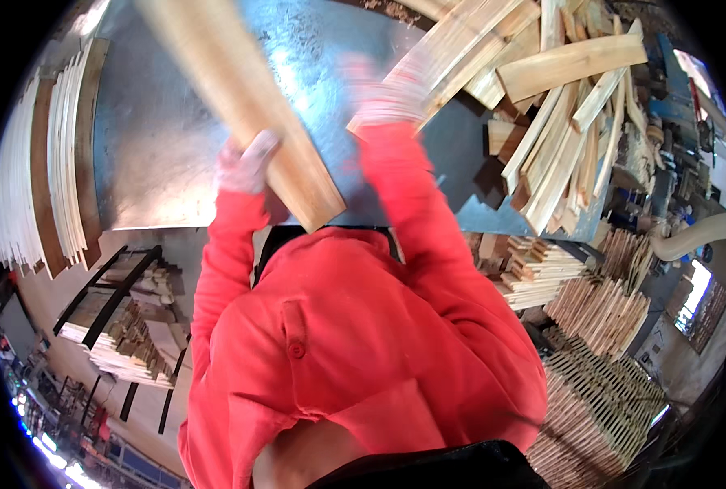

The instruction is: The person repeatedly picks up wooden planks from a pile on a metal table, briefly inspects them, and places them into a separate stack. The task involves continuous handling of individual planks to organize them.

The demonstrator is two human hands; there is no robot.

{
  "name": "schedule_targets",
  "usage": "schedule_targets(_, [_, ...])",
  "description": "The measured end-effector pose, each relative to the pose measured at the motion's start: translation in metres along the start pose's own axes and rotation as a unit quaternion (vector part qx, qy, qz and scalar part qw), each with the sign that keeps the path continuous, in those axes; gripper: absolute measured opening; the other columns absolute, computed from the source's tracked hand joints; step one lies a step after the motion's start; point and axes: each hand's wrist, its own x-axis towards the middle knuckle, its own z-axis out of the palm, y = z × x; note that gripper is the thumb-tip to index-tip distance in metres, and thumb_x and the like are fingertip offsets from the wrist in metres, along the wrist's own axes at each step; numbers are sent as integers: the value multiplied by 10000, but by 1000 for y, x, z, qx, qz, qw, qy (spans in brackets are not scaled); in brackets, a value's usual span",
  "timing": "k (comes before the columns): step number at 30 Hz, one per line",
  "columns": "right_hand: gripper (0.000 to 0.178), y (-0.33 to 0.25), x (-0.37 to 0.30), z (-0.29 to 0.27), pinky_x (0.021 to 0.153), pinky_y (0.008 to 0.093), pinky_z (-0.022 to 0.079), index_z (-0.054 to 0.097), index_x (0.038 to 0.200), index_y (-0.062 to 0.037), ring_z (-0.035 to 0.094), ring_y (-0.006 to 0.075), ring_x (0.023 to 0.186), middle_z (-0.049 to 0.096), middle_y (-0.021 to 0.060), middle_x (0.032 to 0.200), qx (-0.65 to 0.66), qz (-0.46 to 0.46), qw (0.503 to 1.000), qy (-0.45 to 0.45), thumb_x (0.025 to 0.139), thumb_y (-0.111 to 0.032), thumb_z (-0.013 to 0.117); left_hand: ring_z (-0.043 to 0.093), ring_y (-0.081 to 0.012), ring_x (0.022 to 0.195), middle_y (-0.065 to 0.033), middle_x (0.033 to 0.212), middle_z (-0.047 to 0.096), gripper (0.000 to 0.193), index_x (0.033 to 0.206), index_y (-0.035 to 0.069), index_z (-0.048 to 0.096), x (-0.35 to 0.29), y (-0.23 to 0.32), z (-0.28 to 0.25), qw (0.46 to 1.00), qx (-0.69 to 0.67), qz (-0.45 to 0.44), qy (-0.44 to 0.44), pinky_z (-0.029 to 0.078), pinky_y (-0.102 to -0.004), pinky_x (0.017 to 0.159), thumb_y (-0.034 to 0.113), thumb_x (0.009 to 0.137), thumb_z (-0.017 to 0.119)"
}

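A long, pale wooden board [253, 102] slants over the metal tabletop [155, 155], its near end close to my body and its far end running out of the picture. My left hand [246, 165] is closed on the board's left edge, the thumb lying over the top face. To the right of that board, my right hand [389, 96] is in the air or on the table; which, I cannot tell. Motion smears its fingers. Beside it lies another long board [453, 49], and whether the hand touches this one is unclear. Both hands seem to wear light gloves.
A loose heap of wooden boards [567, 122] covers the table's right side. Boards stacked in a row [53, 163] line the left edge. Lower down are a black-strapped timber stack [127, 326] at left and more stacked slats [599, 391] at right. A pale hose [697, 236] curves at far right.
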Motion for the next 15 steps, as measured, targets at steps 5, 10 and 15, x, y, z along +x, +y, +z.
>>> schedule_targets(5, [396,185,-35,-51,787,459,530,613,1105,-8,642,345,872,652,141,1035,-248,305,919,37,876,-308,493,655,-311,882,-175,965,676,509,1163,66,604,38,55,82,968,218,-29,-124,506,-402,806,417,797,647])
schedule_targets(10, [269,112,-50,-16,761,377,515,597,1040,-32,665,327,870,674,185,914,-142,338,928,66,835,-204,626,500,-398,1205,-216,1270,541,956,1450,103,262,79,39,163,868,442,57,-220,424,-399,981,573,723,668])
schedule_targets(15, [297,75,-129,-4,801,390,505,591,1024,-36,618,388,970,633,251,1022,-203,304,925,105,801,-220,660,565,-270,1113,-193,1186,577,1027,1430,-3,238,99,-28,115,906,50,54,-416,464,-373,923,416,672,789])
